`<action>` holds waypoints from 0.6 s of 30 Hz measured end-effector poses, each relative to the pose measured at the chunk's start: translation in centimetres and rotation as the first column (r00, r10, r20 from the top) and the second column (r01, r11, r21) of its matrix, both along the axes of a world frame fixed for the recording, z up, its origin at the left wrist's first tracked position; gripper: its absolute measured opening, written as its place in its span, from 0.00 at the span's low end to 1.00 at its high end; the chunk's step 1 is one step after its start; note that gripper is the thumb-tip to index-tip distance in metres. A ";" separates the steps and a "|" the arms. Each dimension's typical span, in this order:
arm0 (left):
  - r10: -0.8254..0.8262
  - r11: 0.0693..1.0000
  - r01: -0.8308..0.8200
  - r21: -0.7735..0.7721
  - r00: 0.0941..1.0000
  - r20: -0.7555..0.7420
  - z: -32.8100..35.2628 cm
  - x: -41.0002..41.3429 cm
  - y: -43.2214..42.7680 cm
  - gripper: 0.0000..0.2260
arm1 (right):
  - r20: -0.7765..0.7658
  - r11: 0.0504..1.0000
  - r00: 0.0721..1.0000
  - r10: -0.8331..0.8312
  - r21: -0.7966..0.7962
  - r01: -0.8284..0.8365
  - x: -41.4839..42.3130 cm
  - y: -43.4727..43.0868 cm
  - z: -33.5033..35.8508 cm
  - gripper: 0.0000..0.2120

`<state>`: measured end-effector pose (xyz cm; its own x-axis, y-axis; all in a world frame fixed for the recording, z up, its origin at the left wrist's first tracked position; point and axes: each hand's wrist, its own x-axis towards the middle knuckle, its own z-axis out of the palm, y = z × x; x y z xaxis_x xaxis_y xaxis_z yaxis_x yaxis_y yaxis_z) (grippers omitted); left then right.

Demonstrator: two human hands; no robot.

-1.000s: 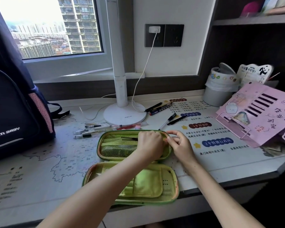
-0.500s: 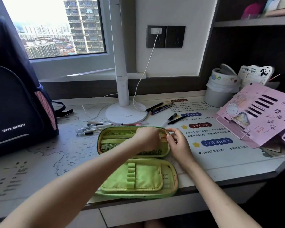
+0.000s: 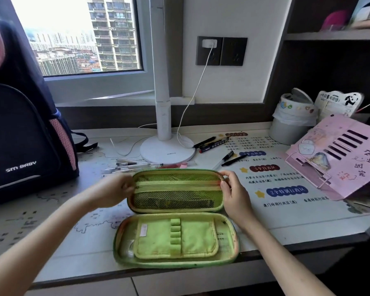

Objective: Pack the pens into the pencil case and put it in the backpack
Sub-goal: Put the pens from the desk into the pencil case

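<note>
The soft, oblong green fabric case (image 3: 175,238) lay open on the surface (image 3: 51,221), right hand (image 3: 233,195) fingers pinching its right rim, while the left hand (image 3: 113,190), earlier beside it, now pinched the mesh pocket's zip at the left end.

Moved the left hand (image 3: 113,189) away from the right hand (image 3: 233,195), leftward across the upper half of the pencil case (image 3: 175,262) to its left end, now pinching at the zip line (image 3: 177,186) there; bared the mesh pocket (image 3: 175,198) mid-frame
</note>
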<state>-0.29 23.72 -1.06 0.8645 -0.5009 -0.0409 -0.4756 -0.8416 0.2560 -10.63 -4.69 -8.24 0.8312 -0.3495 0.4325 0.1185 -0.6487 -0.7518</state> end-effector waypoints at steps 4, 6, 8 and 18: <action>0.021 0.957 -0.026 -0.288 1.000 -0.020 -1.5 -0.1 -0.2 0.06 | -0.154 0.997 0.985 0.083 0.018 -0.081 0.6 -2.0 0.6 0.10; -0.002 0.958 -0.004 -0.285 1.000 -0.020 -2.0 0.2 -0.3 0.07 | -0.199 0.986 0.979 -0.042 -0.166 0.009 2.0 -3.6 1.2 0.12; -0.010 0.967 0.010 -0.256 1.000 0.002 -2.3 0.5 -0.5 0.08 | -0.209 0.909 0.950 -0.231 -0.394 0.134 4.1 -5.4 1.9 0.15; 0.047 0.925 -0.034 -0.378 0.999 0.027 -3.0 -0.4 0.6 0.06 | -0.300 0.560 0.869 -0.395 -0.828 -0.031 8.0 -8.1 3.2 0.15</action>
<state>-0.69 24.27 -4.07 0.8818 -0.4381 0.1747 -0.4575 -0.7047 0.5424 -2.64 -12.81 -5.03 0.9467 -0.2085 0.2454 -0.2486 -0.9576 0.1456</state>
